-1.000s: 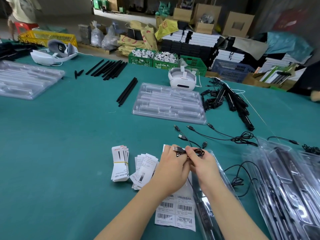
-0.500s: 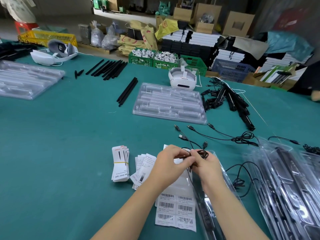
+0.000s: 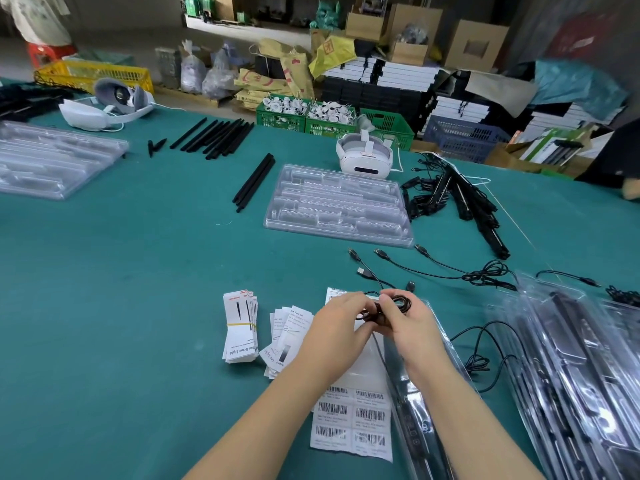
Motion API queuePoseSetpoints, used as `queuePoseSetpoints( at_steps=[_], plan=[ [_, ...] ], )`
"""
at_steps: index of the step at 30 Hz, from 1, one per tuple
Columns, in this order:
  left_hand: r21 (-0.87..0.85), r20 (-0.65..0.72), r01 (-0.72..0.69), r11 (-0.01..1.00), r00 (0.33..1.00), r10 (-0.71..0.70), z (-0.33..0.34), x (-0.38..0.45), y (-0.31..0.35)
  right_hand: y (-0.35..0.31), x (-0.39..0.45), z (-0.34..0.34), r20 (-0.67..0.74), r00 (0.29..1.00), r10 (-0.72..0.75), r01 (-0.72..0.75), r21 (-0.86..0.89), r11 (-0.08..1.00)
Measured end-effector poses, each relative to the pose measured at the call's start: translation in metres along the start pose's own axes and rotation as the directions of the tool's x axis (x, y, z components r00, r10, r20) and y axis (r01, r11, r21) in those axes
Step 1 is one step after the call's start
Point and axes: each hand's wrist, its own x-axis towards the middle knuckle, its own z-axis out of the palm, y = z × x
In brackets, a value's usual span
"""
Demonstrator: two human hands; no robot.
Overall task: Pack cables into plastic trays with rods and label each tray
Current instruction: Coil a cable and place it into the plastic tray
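Observation:
My left hand (image 3: 337, 332) and my right hand (image 3: 414, 327) meet over the table's near middle, both pinching a coiled black cable (image 3: 398, 304). Under them lies a clear plastic tray (image 3: 414, 407) with a black rod in it, beside a sheet of barcode labels (image 3: 353, 419). More loose black cables (image 3: 483, 273) lie just beyond on the green table (image 3: 121, 306). An empty clear tray stack (image 3: 337, 204) sits farther back, with black rods (image 3: 254, 181) to its left.
Filled clear trays (image 3: 571, 368) pile at the right. Banded paper slips (image 3: 240, 327) and loose slips (image 3: 285, 337) lie left of my hands. A white headset (image 3: 363, 157), more rods (image 3: 216, 135), another tray stack (image 3: 52, 159) and a bundle of black parts (image 3: 460, 199) sit farther back.
The cable's plug that stuck out above my left hand is now tucked in; both hands have closed tighter around the coil and shifted slightly right.

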Motion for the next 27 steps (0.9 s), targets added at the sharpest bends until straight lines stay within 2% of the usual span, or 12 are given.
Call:
queuePoseSetpoints(
  at_steps=[3, 11, 16, 19, 21, 25, 27],
  plan=[
    [0.121, -0.001, 0.036, 0.992, 0.999, -0.036, 0.003, 0.0, -0.003, 0.0, 0.0, -0.001, 0.006, 1.0, 0.005, -0.005, 0.003, 1.0],
    [0.202, 0.073, -0.031, 0.979, 0.997, 0.016, 0.003, 0.0, -0.009, 0.002, -0.001, 0.0, 0.035, 0.999, 0.041, -0.041, -0.012, 0.999],
    [0.211, 0.003, -0.03, 0.977, 1.0, 0.03, -0.004, -0.001, -0.004, -0.001, -0.001, 0.001, 0.068, 0.997, 0.042, -0.041, -0.004, 0.999],
    [0.261, -0.059, -0.084, 0.962, 0.993, 0.103, -0.008, -0.002, 0.0, -0.002, 0.0, 0.0, 0.06, 0.998, 0.0, 0.007, -0.121, 0.993],
    [0.238, -0.091, -0.096, 0.966, 0.989, 0.121, -0.012, 0.0, 0.001, -0.003, 0.001, -0.001, 0.059, 0.998, -0.022, 0.033, -0.189, 0.981],
    [0.157, -0.094, -0.08, 0.984, 0.991, 0.096, -0.013, 0.001, -0.001, -0.004, -0.003, 0.002, 0.101, 0.995, 0.002, 0.013, -0.145, 0.989],
    [0.161, -0.096, -0.091, 0.983, 0.99, 0.107, -0.011, -0.001, 0.0, -0.004, -0.003, 0.004, 0.121, 0.992, -0.035, 0.058, -0.195, 0.979]
  ],
)
